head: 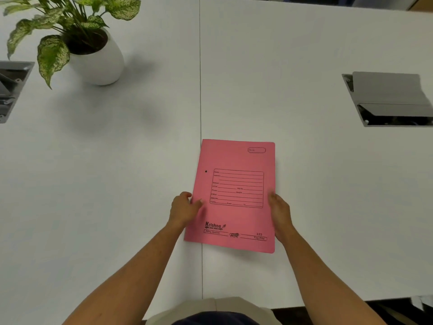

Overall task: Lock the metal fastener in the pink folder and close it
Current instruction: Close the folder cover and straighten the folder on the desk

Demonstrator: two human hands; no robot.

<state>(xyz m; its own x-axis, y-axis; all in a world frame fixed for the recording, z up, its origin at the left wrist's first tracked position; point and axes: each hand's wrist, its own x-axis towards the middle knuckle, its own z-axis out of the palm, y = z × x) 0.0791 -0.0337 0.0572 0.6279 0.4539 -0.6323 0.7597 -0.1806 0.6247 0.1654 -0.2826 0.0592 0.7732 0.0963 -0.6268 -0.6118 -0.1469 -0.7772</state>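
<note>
The pink folder lies closed on the white table, front cover up, with a printed form box and "Krishna" lettering on it. A small dark hole shows near its left edge. The metal fastener is hidden inside. My left hand grips the folder's left edge at mid-height, thumb on the cover. My right hand holds the right edge, fingers curled around it. The near edge looks slightly lifted off the table.
A potted plant in a white pot stands at the far left. Open metal cable boxes sit in the table at the left edge and at the right. A seam runs down the tabletop.
</note>
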